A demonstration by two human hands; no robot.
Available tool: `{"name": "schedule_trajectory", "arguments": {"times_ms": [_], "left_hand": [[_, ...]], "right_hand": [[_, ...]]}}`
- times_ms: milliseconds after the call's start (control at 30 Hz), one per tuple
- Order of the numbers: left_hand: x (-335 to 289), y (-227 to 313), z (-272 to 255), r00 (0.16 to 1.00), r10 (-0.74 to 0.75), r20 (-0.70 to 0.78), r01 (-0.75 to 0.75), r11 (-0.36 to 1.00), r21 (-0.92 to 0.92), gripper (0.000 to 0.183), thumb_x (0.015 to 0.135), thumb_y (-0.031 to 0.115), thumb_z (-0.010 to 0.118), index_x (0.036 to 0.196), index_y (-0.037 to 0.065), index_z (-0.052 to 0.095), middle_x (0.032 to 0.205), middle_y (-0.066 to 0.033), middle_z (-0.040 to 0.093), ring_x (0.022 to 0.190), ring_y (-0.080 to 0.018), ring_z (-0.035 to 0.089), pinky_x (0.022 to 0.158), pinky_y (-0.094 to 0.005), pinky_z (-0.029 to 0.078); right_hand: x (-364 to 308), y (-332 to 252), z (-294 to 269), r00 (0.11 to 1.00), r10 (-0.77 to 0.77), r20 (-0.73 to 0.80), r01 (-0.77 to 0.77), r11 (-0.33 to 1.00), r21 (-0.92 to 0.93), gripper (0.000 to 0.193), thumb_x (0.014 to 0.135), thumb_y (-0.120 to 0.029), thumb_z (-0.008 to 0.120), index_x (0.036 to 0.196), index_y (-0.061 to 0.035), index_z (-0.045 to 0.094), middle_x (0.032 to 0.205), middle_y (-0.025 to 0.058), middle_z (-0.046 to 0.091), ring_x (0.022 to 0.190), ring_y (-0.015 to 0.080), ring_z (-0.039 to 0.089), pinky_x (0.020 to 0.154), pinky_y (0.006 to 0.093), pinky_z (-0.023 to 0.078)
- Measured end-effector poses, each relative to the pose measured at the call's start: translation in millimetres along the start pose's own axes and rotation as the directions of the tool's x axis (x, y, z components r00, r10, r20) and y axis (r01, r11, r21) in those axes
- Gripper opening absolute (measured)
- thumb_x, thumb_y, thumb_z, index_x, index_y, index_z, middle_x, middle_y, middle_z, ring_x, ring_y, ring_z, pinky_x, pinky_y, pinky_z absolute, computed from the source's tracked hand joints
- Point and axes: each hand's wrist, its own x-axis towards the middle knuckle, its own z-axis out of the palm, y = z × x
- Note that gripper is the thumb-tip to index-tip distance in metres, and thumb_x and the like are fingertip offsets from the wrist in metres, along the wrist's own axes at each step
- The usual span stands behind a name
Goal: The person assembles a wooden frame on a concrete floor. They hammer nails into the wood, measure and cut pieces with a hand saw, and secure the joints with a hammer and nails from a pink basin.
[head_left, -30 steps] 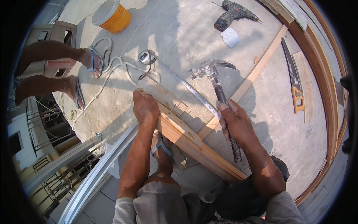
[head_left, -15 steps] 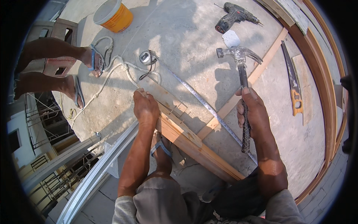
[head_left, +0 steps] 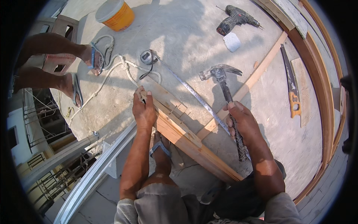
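My left hand (head_left: 144, 115) is closed around the upper end of a long wooden beam (head_left: 178, 137), which slopes down to the right in front of me. A few nails (head_left: 173, 110) stick out along the beam's far side. In my right hand (head_left: 244, 122) is a claw hammer (head_left: 222, 79), gripped at mid-handle. Its head is raised to the right of the beam, apart from it, with the claw pointing right. Beyond the beam lies a tape measure (head_left: 148, 57), its white blade (head_left: 193, 94) drawn out across the floor and passing behind my right hand.
A cordless drill (head_left: 236, 19) and a white block (head_left: 232, 42) lie at the far right, a handsaw (head_left: 292, 86) nearer. A yellow bucket (head_left: 120, 18) stands far left. Another person's sandalled foot (head_left: 95, 59) is near a rope (head_left: 97, 89). Metal channels (head_left: 100, 170) border a drop at left.
The hammer has moved left and its head has tilted toward the beam, with my right hand lower and more to the left. My left hand has shifted its thumb and fingers at the beam's end.
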Motion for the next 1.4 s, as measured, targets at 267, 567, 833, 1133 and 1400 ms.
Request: {"name": "schedule_trajectory", "arguments": {"times_ms": [267, 567, 833, 1133, 1400], "left_hand": [[4, 0, 2, 1.0, 0.01, -0.01, -0.009, 0.997, 0.076, 0.039, 0.097, 0.017, 0.06, 0.13, -0.003, 0.056, 0.114, -0.022, 0.067, 0.105, -0.0304, 0.066, 0.094, -0.0375, 0.05], [4, -7, 3, 0.999, -0.049, -0.023, 0.049, 0.998, -0.039, 0.037, 0.094, 0.012, 0.061, 0.127, -0.003, 0.058, 0.11, -0.0194, 0.068, 0.1, -0.0271, 0.066, 0.091, -0.0358, 0.05], [6, -2, 1, 0.998, -0.056, -0.015, 0.055, 0.995, -0.081, 0.034, 0.093, 0.011, 0.062, 0.124, -0.004, 0.058, 0.106, -0.0194, 0.068, 0.095, -0.0264, 0.066, 0.088, -0.0352, 0.051], [5, 0, 1, 1.0, -0.021, -0.017, 0.02, 0.999, -0.043, 0.034, 0.093, 0.011, 0.062, 0.124, -0.002, 0.058, 0.106, -0.0175, 0.068, 0.094, -0.0243, 0.066, 0.087, -0.0355, 0.051], [5, 2, -1, 1.0, -0.022, -0.007, 0.021, 0.998, -0.065, 0.035, 0.092, 0.011, 0.063, 0.125, -0.002, 0.058, 0.109, -0.0172, 0.068, 0.097, -0.0235, 0.066, 0.089, -0.0342, 0.05]], "right_hand": [[4, 27, 22, 0.994, 0.064, 0.089, -0.049, 0.986, -0.158, 0.029, 0.104, -0.034, 0.053, 0.105, -0.0057, 0.055, 0.063, -0.0011, 0.047, 0.044, 0.0096, 0.045, 0.039, 0.027, 0.037], [-5, -19, -1, 0.883, -0.226, -0.411, 0.317, 0.933, 0.168, 0.034, 0.105, -0.038, 0.049, 0.104, -0.0047, 0.055, 0.061, -0.0021, 0.044, 0.043, 0.0089, 0.043, 0.039, 0.0247, 0.038], [3, 24, -2, 0.984, 0.083, 0.159, -0.061, 0.988, -0.14, 0.036, 0.105, -0.04, 0.05, 0.102, -0.0045, 0.054, 0.061, -0.0021, 0.044, 0.042, 0.0087, 0.044, 0.039, 0.024, 0.037], [5, 14, 17, 0.997, -0.016, -0.073, 0.008, 0.994, -0.109, 0.03, 0.104, -0.034, 0.05, 0.101, -0.005, 0.052, 0.061, -0.0008, 0.045, 0.043, 0.0102, 0.043, 0.041, 0.0252, 0.037], [-5, -24, -30, 0.965, -0.048, -0.256, 0.058, 0.998, 0.033, 0.039, 0.105, -0.044, 0.048, 0.106, -0.0051, 0.053, 0.061, -0.0025, 0.047, 0.04, 0.0065, 0.042, 0.036, 0.0224, 0.036]]}}
